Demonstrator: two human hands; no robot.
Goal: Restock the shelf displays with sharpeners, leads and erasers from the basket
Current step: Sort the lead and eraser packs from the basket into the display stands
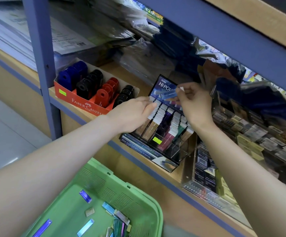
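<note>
Basket w/ spare packs sits below the shelf. R hand fingers pinch blue lead case over display; L hand fingers straight, touching row tops. Best: match the row, slide case in upright, no forcing.

Left hand: bare, smooth across back and knuckles. Left forearm, behind wrist: bare, uncovered right to frame edge. Right hand: bare, wrist narrow below it. Right forearm, behind that wrist: bare to frame edge. Fingertips soft with blur, nails unreadable.
</note>
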